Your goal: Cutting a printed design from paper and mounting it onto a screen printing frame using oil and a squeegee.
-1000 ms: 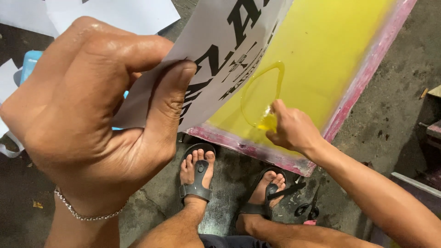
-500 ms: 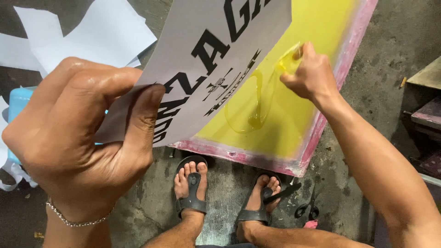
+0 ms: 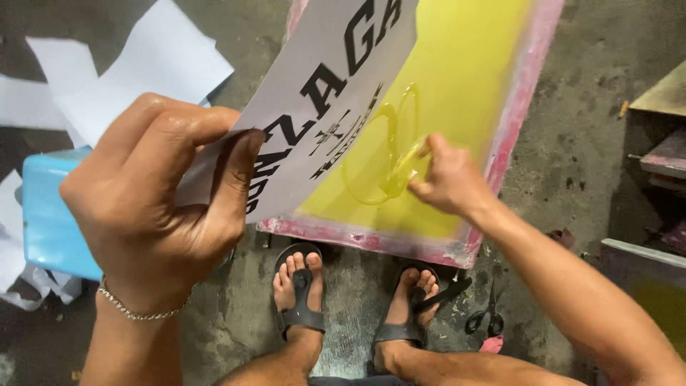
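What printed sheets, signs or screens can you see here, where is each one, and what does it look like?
Printed sheet: pinched at its corner by the left hand, lifted over the frame; white with bold black lettering and a small emblem.
Printing screen: leaning on the floor ahead of the feet; rectangular, yellow mesh, pink-stained frame; right hand spreads clear gel on it.
Blank papers: upper left on the floor; plain white.

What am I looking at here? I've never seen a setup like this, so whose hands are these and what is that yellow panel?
One head-worn camera looks down at a person's own bare hands and sandalled feet. The left hand pinches a white sheet with black lettering, lifted off a frame with a yellow screen and pink border lying on the concrete floor. The right hand trails a glossy clear-yellow liquid onto the screen. Loose white papers, a blue box and scissors lie around.
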